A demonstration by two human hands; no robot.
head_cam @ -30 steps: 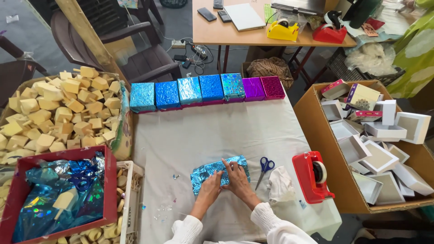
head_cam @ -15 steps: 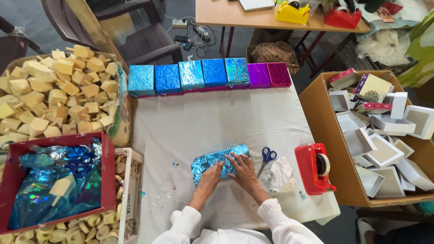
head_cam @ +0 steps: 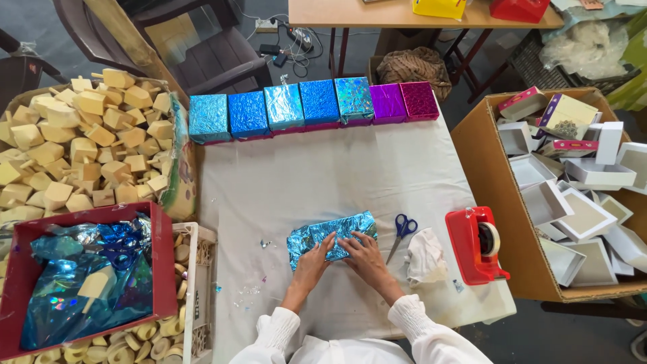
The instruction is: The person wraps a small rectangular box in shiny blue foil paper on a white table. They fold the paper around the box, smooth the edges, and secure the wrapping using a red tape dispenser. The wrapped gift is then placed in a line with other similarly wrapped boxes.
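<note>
On the white cloth-covered table [head_cam: 323, 189], close to the person's edge, lies a small box wrapped in crinkled blue foil [head_cam: 330, 237], its shiny surface catching light in pale and deep blue patches, the wrapping rumpled and uneven along the sides. Both hands press down on it from the near side. The left hand [head_cam: 314, 259] lies flat with fingers spread over the left half of the foil, and the right hand [head_cam: 360, 253] rests likewise over the right half, fingers extended onto the top; neither hand is curled around anything, both are open and pressing on the wrapping. Just right of the box lie blue-handled scissors [head_cam: 402, 232], then a crumpled white cloth [head_cam: 424, 255], and beyond it a red tape dispenser [head_cam: 476, 244] at the table's edge. Along the far edge of the table stands a row of wrapped boxes [head_cam: 310, 106], blue on the left and purple at the right end. To the left a red tray [head_cam: 160, 269] holds loose blue foil sheets [head_cam: 81, 276], behind it a heap of pale foam blocks [head_cam: 81, 141]. On the right a cardboard carton [head_cam: 485, 175] is filled with white boxes.
</note>
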